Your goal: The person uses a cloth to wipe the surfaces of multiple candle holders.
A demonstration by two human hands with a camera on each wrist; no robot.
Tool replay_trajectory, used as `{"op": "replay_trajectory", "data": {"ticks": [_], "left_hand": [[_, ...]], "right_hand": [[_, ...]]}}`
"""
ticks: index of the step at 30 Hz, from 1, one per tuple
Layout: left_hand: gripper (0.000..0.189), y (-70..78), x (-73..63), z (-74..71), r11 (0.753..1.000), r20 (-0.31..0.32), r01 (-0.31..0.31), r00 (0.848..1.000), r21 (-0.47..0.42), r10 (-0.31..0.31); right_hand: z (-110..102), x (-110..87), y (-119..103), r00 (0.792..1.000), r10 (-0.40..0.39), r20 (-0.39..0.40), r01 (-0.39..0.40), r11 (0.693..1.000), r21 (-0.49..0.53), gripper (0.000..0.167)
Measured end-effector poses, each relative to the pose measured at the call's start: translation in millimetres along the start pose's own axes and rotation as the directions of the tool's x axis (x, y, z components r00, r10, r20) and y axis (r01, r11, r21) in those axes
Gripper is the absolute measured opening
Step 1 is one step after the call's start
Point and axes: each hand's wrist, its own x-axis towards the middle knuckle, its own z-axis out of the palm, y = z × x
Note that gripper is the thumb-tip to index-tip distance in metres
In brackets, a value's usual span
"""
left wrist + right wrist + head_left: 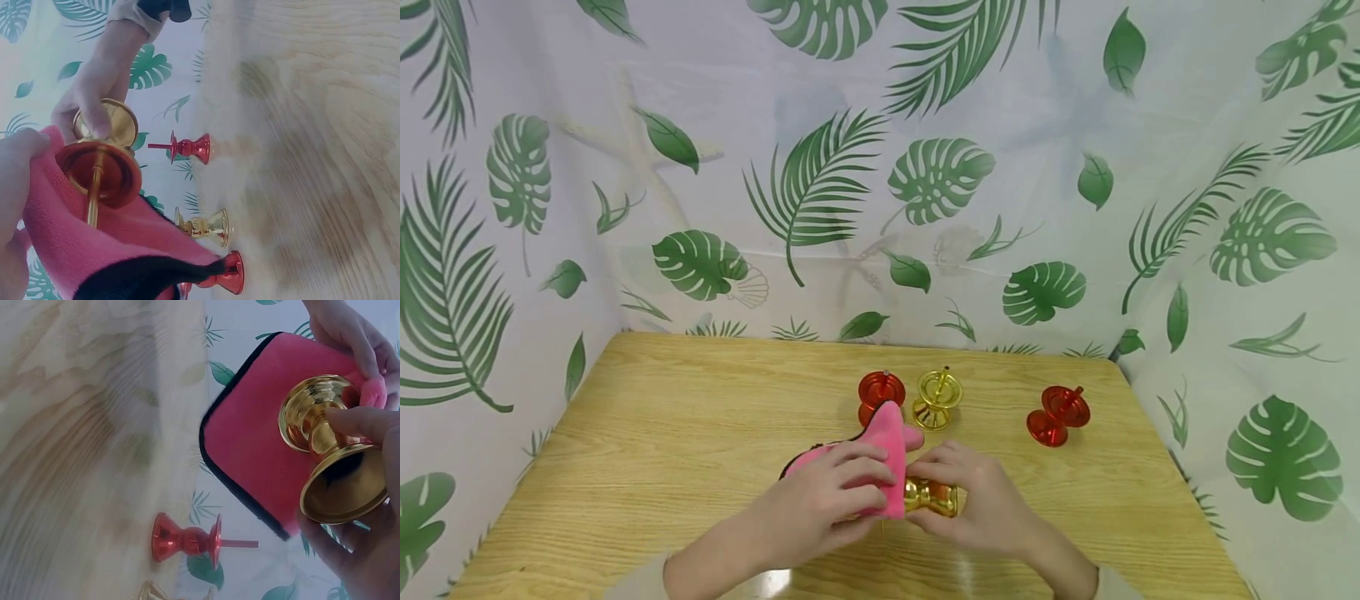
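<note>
A pink cloth [891,450] with dark edging is held up by my left hand [812,504], its fingers bent over the fabric. My right hand [985,500] grips a shiny gold candlestick [931,497] by its stem and base, tilted on its side above the table. In the left wrist view the dish of the candlestick [128,178], with its central spike, lies against the cloth [47,231]. From the right wrist, the hollow base [350,490] faces the camera, and the cloth [250,431] spreads behind the dish.
Behind the hands, a red candlestick [880,387] and another gold candlestick [934,408] stand side by side, the red one partly hidden by the cloth. A second red candlestick [1048,425] stands further right on the wooden table [700,400]. Leaf-printed fabric [850,292] hangs around the table.
</note>
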Motion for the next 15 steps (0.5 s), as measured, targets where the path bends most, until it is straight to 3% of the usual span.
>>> {"op": "replay_trajectory", "data": {"ticks": [4,7,10,15], "left_hand": [[0.023,1.4,-3.2,2.0,0.986,-0.023,-0.121,0.992,0.118,0.125],[0.023,2.4,-4.7,3.8,0.978,-0.03,-0.148,0.988,0.15,0.155],[0.022,2.9,-5.1,5.2,0.976,-0.042,-0.151,0.986,0.159,0.16],[0.027,0.4,-4.5,6.5,0.985,-0.074,-0.123,0.988,0.119,0.132]], "right_hand": [[-0.9,-0.8,-0.8,0.975,0.216,0.044,-0.22,0.966,0.134,0.036],[-2.7,0.4,-1.7,0.952,0.299,0.068,-0.306,0.933,0.189,0.035],[-3.9,0.5,-2.7,0.952,0.299,0.07,-0.307,0.935,0.176,0.034],[-4.2,-1.0,-4.3,0.977,0.212,0.036,-0.215,0.972,0.099,0.034]]}}
